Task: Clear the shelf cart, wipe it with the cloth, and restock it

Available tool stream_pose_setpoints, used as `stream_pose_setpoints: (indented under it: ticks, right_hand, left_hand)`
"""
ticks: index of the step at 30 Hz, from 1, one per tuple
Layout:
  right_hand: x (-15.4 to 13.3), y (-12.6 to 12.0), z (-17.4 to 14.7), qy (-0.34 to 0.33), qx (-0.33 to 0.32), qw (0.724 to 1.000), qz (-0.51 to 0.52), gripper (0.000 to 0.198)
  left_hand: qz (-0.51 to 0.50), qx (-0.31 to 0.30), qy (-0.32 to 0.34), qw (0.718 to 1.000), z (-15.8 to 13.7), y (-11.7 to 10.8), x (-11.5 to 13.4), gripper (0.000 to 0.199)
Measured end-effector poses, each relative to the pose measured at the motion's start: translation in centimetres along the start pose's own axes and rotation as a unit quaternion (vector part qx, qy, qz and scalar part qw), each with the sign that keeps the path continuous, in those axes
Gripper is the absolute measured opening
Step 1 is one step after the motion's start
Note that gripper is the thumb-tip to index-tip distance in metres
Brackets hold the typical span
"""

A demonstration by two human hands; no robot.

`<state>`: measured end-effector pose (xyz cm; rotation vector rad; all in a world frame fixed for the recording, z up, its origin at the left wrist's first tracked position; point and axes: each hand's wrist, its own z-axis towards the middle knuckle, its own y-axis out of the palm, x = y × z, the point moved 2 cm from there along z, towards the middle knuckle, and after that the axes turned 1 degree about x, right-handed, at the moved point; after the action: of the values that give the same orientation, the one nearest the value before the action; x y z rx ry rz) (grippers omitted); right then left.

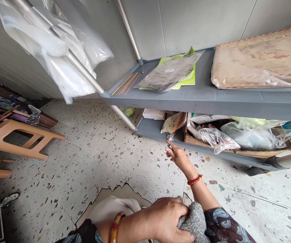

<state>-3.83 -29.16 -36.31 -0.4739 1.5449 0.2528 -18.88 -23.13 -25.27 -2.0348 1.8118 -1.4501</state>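
My left hand (164, 219), a bangle on its wrist, is closed around a grey knitted cloth (194, 222) at the bottom of the view. Farther forward, my right hand (178, 156), with a red bead bracelet (195, 179), reaches toward the front edge of the lower shelf (151, 130). Its index finger points forward while the others curl in. A small dark green thing shows at these fingers, too small to name. Just beyond the fingertip lies a small crumpled clear plastic piece (170, 137). Behind that, a tan paper packet (173, 122) leans against a cardboard box (186, 131).
The upper shelf (201, 96) bears thin orange sticks (126, 84), green packets (186, 76) under clear plastic, and a large wrapped paper stack (259, 60). Plastic bags (66, 67) hang from a metal pole (84, 72). Orange stools (21, 135) stand left on the speckled floor (89, 141).
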Motion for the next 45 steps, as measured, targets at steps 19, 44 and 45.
stream_pose_setpoints:
  ticks: [19, 44, 45]
  right_hand:
    - [-2.0, -0.5, 0.1, -0.111, 0.066, 0.991, 0.044, 0.028]
    - [-5.7, -2.3, -2.1, -0.097, 0.28, 0.955, 0.032, 0.048]
    - [-5.8, -2.3, -2.2, -0.096, 0.283, 0.954, 0.027, 0.048]
  left_hand:
    - [0.023, 0.017, 0.039, 0.999, 0.0, -0.2, 0.0, 0.03]
    - [0.02, 0.039, 0.043, 0.998, -0.1, 0.1, 0.2, 0.03]
    - [0.019, 0.039, 0.042, 0.998, -0.1, 0.0, 0.3, 0.03]
